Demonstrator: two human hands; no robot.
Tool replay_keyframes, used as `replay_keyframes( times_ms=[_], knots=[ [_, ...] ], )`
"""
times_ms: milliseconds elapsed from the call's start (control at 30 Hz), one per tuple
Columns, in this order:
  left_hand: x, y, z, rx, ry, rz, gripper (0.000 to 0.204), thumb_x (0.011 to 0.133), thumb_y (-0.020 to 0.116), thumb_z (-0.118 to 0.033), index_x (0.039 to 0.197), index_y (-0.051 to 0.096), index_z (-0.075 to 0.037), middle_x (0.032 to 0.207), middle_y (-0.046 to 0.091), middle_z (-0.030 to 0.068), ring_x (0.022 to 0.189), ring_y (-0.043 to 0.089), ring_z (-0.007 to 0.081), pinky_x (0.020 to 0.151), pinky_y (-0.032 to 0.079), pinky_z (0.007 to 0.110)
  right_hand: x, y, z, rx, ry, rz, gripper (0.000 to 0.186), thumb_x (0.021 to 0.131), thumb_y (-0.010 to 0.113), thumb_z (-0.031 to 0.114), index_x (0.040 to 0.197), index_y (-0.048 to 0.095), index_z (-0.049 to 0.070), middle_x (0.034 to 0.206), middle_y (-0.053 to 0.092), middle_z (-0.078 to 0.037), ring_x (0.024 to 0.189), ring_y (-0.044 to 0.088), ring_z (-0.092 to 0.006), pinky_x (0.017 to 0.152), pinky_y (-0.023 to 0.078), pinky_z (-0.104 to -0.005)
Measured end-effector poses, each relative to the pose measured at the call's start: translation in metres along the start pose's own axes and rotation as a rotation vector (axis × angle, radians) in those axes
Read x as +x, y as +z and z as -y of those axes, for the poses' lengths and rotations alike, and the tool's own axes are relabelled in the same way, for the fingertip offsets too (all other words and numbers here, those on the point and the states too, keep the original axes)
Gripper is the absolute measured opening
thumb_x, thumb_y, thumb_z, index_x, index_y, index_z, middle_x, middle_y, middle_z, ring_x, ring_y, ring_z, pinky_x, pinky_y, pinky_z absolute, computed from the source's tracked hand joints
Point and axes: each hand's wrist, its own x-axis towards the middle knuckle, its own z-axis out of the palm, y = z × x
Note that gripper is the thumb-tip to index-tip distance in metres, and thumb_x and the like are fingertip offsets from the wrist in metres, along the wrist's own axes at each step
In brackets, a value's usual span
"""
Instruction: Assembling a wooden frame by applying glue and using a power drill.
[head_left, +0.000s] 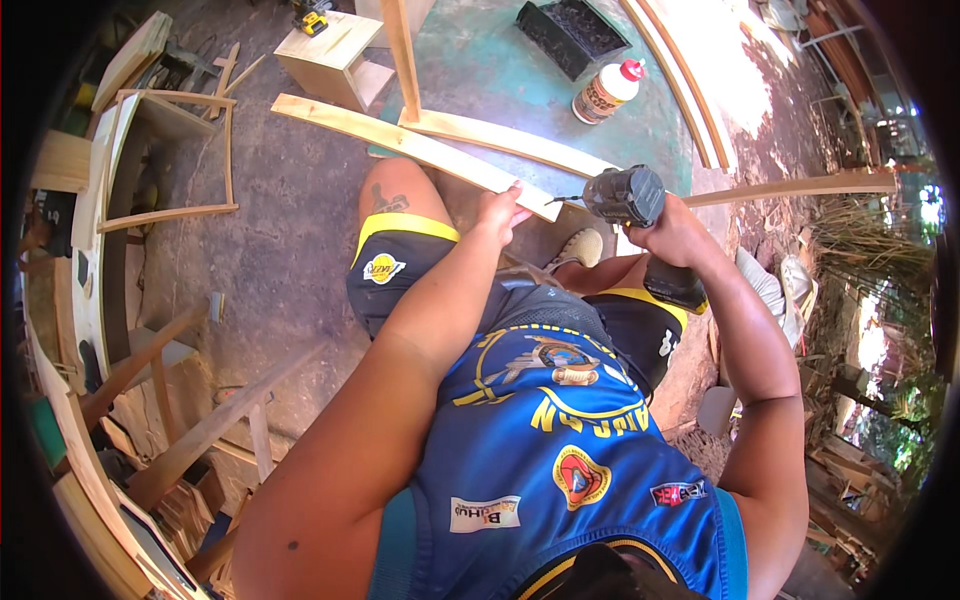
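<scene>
My right hand (672,235) is wrapped round the handle of a black cordless drill (625,196), held level over my right leg. The drill's thin bit points left at the near end of a pale wooden strip (420,145); whether the tip touches the wood I cannot tell. Close to that end, my left hand (503,212) grips the strip, which runs away to the far left across my left knee. Behind it lies a second wooden strip (520,146), with an upright wooden piece (401,60) standing at its far end.
A white glue bottle with a red cap (607,92) stands beyond the strips, near a black tray (572,38). At the far left, a yellow-and-black power tool (313,20) rests on a wooden box (322,58). Wooden frames (232,150) stand left; long strips (680,80) lie right.
</scene>
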Motion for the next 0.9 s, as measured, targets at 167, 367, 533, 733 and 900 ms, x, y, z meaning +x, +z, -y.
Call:
replay_keyframes(
  times_ms=[167,367,533,733,900],
  knots=[
    [-0.001,0.003,0.003,0.005,0.025,0.004,0.028,0.094,0.054,-0.016,0.116,0.051,0.000,0.108,0.060,0.0134,0.097,0.061,0.0252,0.086,0.052,0.040,0.013,-0.008,0.005,-0.071,-0.077,0.102,0.039,0.071,0.068,0.020,0.104,0.061,0.001,0.087,0.065,-0.021,0.086,0.064,-0.0345,0.076,0.050,-0.0398],
    [0.003,0.003,0.006,-0.041,0.032,-0.037,0.027,0.093,0.055,-0.015,0.116,0.052,-0.002,0.107,0.061,0.0112,0.094,0.062,0.0242,0.083,0.053,0.040,0.024,-0.019,0.030,-0.059,-0.068,0.287,0.038,0.070,0.068,0.019,0.104,0.062,0.003,0.090,0.065,-0.018,0.084,0.063,-0.0267,0.076,0.049,-0.0354],
    [0.000,0.006,0.007,-0.034,0.073,-0.049,0.029,0.093,0.055,-0.016,0.115,0.050,0.001,0.107,0.060,0.0140,0.093,0.062,0.0259,0.083,0.054,0.041,0.029,-0.024,0.049,-0.103,0.092,0.297,0.031,0.069,0.065,0.016,0.095,0.063,0.001,0.080,0.065,-0.017,0.075,0.063,-0.0248,0.069,0.049,-0.0364],
    [-0.002,0.006,0.006,-0.008,0.084,-0.085,0.028,0.094,0.053,-0.016,0.117,0.050,0.001,0.108,0.060,0.0140,0.094,0.062,0.0260,0.082,0.054,0.041,0.043,-0.026,0.046,-0.086,0.066,0.318,0.017,0.069,0.063,0.014,0.077,0.064,0.000,0.061,0.060,-0.010,0.058,0.059,-0.0203,0.056,0.046,-0.0335],
    [-0.004,0.009,0.003,-0.010,0.084,-0.063,0.029,0.094,0.052,-0.015,0.118,0.050,0.001,0.109,0.060,0.0143,0.095,0.062,0.0262,0.082,0.054,0.040,0.043,-0.026,0.040,-0.031,0.019,0.351,0.017,0.069,0.062,0.012,0.079,0.062,-0.002,0.061,0.059,-0.010,0.054,0.057,-0.0176,0.052,0.046,-0.0320]
  ],
)
